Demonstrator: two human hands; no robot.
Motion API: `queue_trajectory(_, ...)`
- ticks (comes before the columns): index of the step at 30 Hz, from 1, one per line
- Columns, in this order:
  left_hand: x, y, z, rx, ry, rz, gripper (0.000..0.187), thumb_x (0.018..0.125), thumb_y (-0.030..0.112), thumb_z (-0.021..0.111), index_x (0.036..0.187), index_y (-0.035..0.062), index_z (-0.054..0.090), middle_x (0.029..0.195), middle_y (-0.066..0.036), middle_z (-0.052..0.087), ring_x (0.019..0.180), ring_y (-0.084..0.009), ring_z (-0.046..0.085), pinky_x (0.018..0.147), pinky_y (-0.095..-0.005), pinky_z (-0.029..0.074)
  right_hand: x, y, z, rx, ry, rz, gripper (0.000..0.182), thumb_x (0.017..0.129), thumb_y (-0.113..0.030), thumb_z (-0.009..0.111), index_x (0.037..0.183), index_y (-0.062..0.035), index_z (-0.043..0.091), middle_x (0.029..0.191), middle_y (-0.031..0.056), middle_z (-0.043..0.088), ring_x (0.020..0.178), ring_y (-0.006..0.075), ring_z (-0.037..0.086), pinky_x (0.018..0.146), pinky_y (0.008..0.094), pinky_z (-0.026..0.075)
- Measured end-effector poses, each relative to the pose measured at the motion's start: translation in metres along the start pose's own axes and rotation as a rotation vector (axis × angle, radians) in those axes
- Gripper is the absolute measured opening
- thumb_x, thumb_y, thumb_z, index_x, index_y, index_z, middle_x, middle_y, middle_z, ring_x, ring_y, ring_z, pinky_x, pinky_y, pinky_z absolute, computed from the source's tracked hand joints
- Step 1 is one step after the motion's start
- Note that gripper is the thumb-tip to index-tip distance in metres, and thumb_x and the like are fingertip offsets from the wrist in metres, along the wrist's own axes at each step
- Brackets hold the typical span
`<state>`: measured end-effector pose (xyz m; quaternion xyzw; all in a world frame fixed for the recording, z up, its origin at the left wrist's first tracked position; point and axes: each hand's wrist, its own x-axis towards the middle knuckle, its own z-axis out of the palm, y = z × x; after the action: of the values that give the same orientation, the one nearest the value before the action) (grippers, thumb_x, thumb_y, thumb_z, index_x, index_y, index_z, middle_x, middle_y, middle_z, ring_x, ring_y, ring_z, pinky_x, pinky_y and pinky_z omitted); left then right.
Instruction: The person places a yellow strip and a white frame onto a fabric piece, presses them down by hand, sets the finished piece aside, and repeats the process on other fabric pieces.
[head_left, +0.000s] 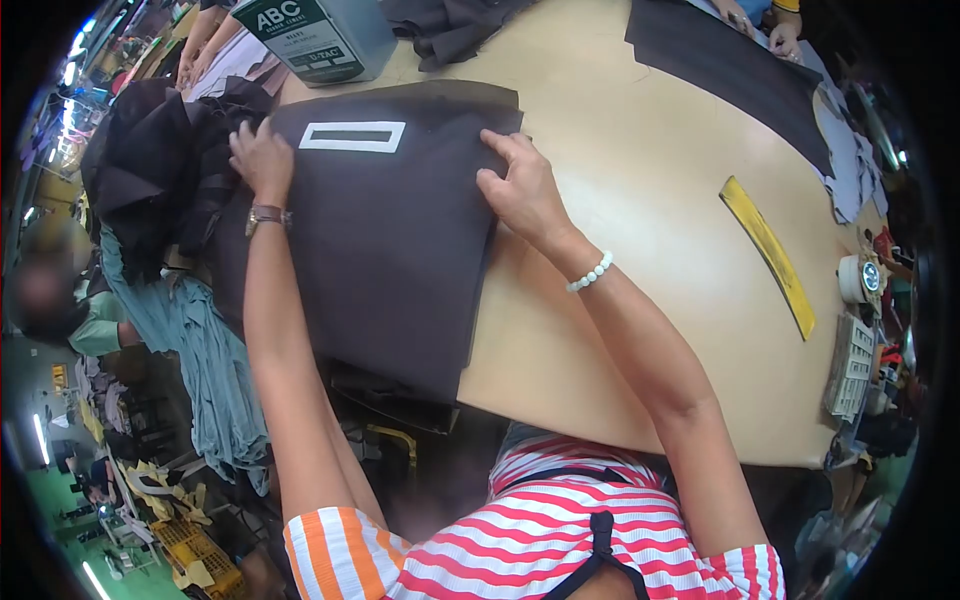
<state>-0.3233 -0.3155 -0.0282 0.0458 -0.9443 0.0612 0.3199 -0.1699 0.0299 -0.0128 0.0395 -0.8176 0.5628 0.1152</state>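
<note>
A stack of dark fabric panels lies on the table in front of me. Near its far edge a white rectangular frame surrounds a narrow dark strip. My left hand rests at the panel's left side, fingers apart and slightly bent, between the white frame and a heap of crumpled dark fabric. At the right edge of the stack is my right hand. Its index finger and thumb are stretched apart over the fabric, while the other fingers are partly hidden.
A green and white ABC can stands beyond the panels. On the tabletop lies a worn yellow strip. Another person's hands touch dark fabric at the far right; a further person's arms show at upper left. Grey-blue cloth hangs left.
</note>
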Motion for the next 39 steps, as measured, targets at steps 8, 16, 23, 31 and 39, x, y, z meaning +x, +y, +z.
queue_trajectory(8, -0.032, 0.104, -0.012, -0.314, -0.411, 0.035, 0.07, 0.092, 0.059, 0.036, 0.143, 0.0111, 0.038, 0.149, -0.021, 0.03, 0.14, -0.0418, 0.021, 0.109, -0.0633, 0.014, -0.004, 0.008, -0.007, 0.274, -0.046, 0.119, 0.063, 0.08, -0.007, 0.05, 0.138, 0.0058, 0.033, 0.106, 0.0216, 0.062, 0.087, 0.0329, 0.062, 0.087, 0.0356, 0.048)
queue_trajectory(16, -0.033, 0.107, -0.02, -0.322, -0.418, 0.033, 0.092, 0.081, 0.074, 0.043, 0.144, 0.0084, 0.036, 0.151, -0.022, 0.027, 0.141, -0.0407, 0.02, 0.109, -0.0634, 0.011, 0.011, -0.021, 0.007, -0.562, -0.08, 0.009, 0.079, 0.077, -0.004, 0.06, 0.143, 0.0091, 0.019, 0.098, 0.0247, 0.065, 0.085, 0.0362, 0.067, 0.075, 0.0418, 0.053)
queue_trajectory(23, -0.032, 0.11, -0.04, -0.296, -0.457, 0.056, 0.101, 0.073, 0.079, 0.047, 0.144, 0.0073, 0.036, 0.15, -0.023, 0.027, 0.14, -0.0406, 0.022, 0.109, -0.0632, 0.012, 0.035, -0.04, 0.012, -0.74, -0.153, 0.118, 0.084, 0.073, -0.02, 0.068, 0.142, 0.006, 0.027, 0.089, 0.0182, 0.068, 0.085, 0.0319, 0.068, 0.074, 0.0396, 0.054)
queue_trajectory(31, -0.033, 0.113, -0.043, -0.311, -0.445, 0.032, 0.108, 0.067, 0.083, 0.052, 0.142, 0.0063, 0.039, 0.15, -0.024, 0.028, 0.14, -0.0404, 0.023, 0.109, -0.0626, 0.012, 0.022, -0.016, -0.064, -0.599, 0.17, 0.102, 0.068, 0.072, -0.029, 0.06, 0.129, 0.0028, 0.043, 0.071, 0.017, 0.066, 0.072, 0.0351, 0.068, 0.068, 0.0427, 0.054)
queue_trajectory(39, -0.031, 0.106, -0.026, -0.275, -0.493, 0.037, 0.091, 0.074, 0.075, 0.051, 0.144, 0.0178, 0.039, 0.152, -0.017, 0.028, 0.141, -0.0386, 0.022, 0.111, -0.0592, 0.011, -0.021, -0.074, -0.019, -0.2, 0.226, -0.409, 0.054, 0.074, -0.022, 0.063, 0.125, -0.0064, 0.05, 0.075, 0.0168, 0.065, 0.065, 0.0365, 0.064, 0.06, 0.0451, 0.052)
